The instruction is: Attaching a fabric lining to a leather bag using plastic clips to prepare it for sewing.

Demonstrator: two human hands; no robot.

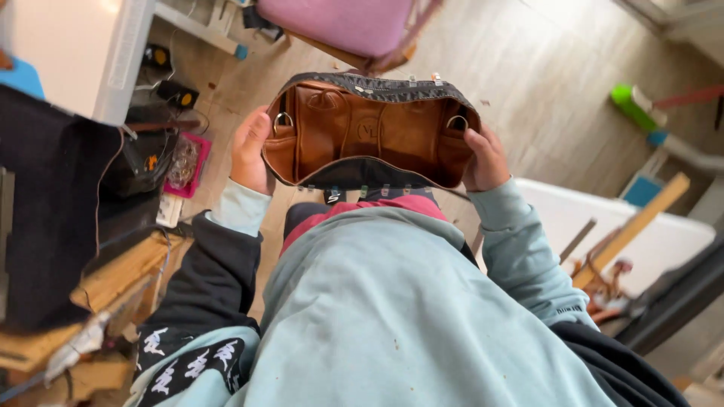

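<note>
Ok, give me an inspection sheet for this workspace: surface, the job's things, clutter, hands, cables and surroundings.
Surface: wooden workbench at left, draped with black fabric.
Job's things: brown leather bag, held open, dark lining rim, metal rings at both ends.
Clutter: pink tray of small metal parts; wood scraps at right.
Hands: left hand grips the bag's left end; right hand grips its right end.
Cables: thin wires on the floor near the white cabinet.
Surroundings: pink cushioned chair, green tool, white panel.
</note>
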